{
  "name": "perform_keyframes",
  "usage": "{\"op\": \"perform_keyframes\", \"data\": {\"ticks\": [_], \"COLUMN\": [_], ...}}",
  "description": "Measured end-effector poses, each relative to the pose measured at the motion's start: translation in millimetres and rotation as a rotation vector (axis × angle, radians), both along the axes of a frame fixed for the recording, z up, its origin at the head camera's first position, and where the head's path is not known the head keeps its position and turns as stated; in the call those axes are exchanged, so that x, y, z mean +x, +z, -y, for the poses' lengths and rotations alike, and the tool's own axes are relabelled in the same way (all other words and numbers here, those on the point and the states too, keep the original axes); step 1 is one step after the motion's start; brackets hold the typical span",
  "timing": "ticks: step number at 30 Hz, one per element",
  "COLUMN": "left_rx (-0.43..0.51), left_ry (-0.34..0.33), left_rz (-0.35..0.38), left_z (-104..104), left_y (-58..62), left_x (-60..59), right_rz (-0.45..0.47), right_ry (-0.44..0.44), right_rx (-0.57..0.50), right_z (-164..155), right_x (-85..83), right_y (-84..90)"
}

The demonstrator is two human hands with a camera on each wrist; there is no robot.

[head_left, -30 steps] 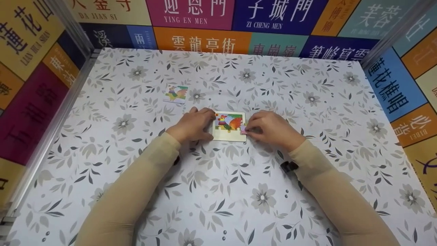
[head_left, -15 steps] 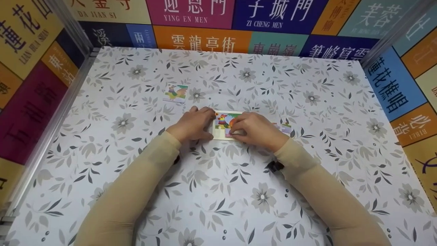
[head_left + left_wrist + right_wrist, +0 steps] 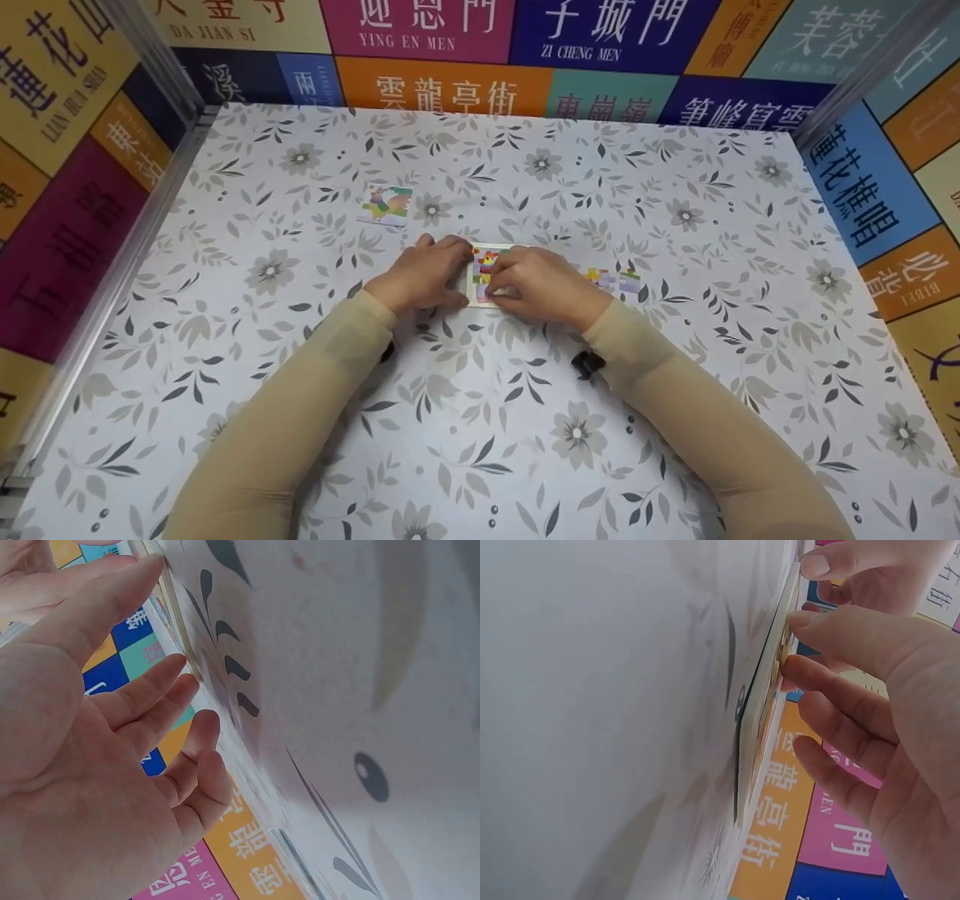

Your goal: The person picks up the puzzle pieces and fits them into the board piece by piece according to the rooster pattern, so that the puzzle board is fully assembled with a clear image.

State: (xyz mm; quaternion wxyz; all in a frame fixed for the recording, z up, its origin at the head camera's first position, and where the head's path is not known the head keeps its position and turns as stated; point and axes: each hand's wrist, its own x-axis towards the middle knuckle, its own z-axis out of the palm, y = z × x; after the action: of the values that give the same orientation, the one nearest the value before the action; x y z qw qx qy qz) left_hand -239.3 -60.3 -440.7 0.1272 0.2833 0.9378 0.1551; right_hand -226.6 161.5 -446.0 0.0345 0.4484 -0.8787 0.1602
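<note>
A small cream-framed jigsaw board (image 3: 470, 289) with a rooster picture lies flat mid-table. My left hand (image 3: 421, 276) holds its left end, thumb at the near corner and fingers at the far one. In the left wrist view, those fingertips meet the board's edge (image 3: 177, 613). My right hand (image 3: 544, 283) is over the board, covering much of the picture. Its thumb and index finger pinch a pinkish jigsaw piece (image 3: 483, 293) against the lower left of the board. In the right wrist view, both fingertips are at the board's surface, the piece mostly hidden.
Loose jigsaw pieces (image 3: 598, 277) lie just right of my right hand, one purple and green piece (image 3: 630, 281) beside them. A rooster picture card (image 3: 385, 205) lies farther back on the left. Lettered panels (image 3: 442, 86) wall the patterned tabletop (image 3: 577, 480).
My right hand has moved left from the board's right edge onto its lower left, carrying the jigsaw piece. The loose pieces on the right have come into view. My left hand stays in place.
</note>
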Motion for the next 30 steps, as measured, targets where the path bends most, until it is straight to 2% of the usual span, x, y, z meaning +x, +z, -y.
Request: {"op": "perform_keyframes", "data": {"ticks": [13,19,30], "left_rx": [-0.002,-0.010,-0.015], "left_ry": [0.014,0.008,0.008], "left_rz": [0.007,0.017,0.008], "left_z": [-0.3,-1.9,0.0], "left_y": [2.3,2.1,1.0], "left_x": [3.1,0.9,-0.2], "right_rz": [0.037,0.020,0.012], "right_ry": [-0.060,-0.080,-0.001], "right_rx": [0.038,0.034,-0.007], "right_z": [6.4,8.5,8.6], "right_x": [-0.5,0.7,-0.9], "right_y": [-1.6,-2.2,-3.2]}}
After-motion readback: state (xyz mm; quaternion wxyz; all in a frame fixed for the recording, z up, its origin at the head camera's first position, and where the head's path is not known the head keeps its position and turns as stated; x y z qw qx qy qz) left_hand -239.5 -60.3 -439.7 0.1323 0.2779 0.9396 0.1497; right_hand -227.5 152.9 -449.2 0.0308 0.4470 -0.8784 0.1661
